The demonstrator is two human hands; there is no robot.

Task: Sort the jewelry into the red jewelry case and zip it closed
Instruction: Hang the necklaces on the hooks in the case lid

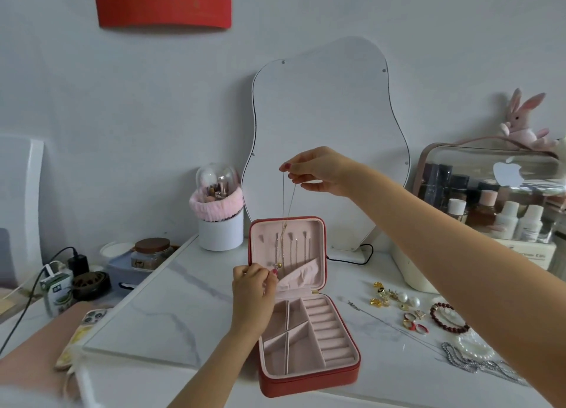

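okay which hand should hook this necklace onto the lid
Right, probably. The right hand pinches the necklace's top above the lid hooks; the left hand holds its bottom end by the lid pocket.

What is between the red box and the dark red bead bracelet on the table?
In the head view, loose jewelry lies between the red jewelry case and the bead bracelet: a thin silver chain, gold earrings, white pearls and rings.

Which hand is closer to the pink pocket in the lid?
Left. The left hand sits just beside the pink pocket, low in the lid. The right hand is high above the case.
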